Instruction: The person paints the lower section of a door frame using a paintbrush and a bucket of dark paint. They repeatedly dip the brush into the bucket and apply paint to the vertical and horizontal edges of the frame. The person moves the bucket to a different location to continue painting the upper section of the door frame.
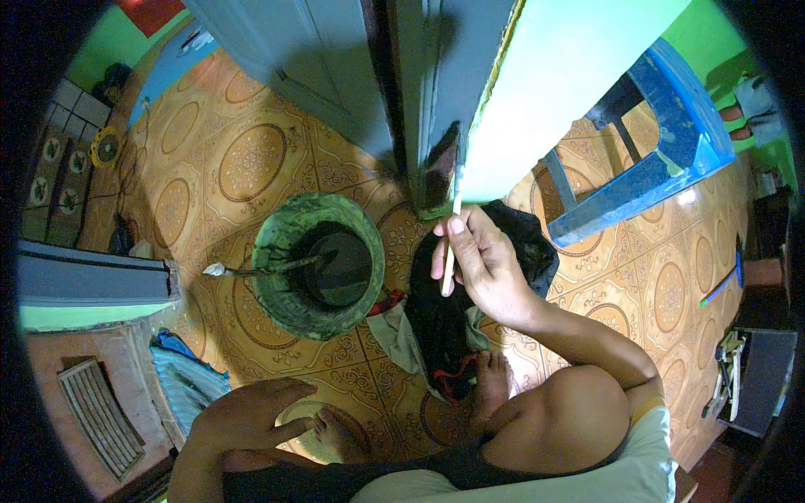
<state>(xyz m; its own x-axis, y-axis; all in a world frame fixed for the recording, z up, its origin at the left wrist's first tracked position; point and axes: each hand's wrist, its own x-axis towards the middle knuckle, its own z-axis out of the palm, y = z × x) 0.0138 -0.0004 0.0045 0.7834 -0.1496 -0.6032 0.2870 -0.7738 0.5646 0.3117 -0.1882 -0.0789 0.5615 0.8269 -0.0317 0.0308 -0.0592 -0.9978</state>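
My right hand (489,264) pinches a thin paintbrush (449,256) by its pale handle. The brush points up, its tip at the edge where the pale green wall (537,101) meets the grey door frame (436,101). My left hand (260,412) lies over my left knee with its fingers stretched out, holding nothing. Between the hands and the door stands a paint-smeared green bucket (362,226) with dark contents. Across its inside leans a dirty stick-like tool (285,267), its whitish end (215,270) jutting past the left rim.
A dark cloth (440,323) lies bunched on the patterned tile floor (251,163) under my right hand. A blue plastic stool or table (599,201) lies beyond the wall at right. A striped blue cloth (186,381) sits at left, near a speaker cabinet (63,176).
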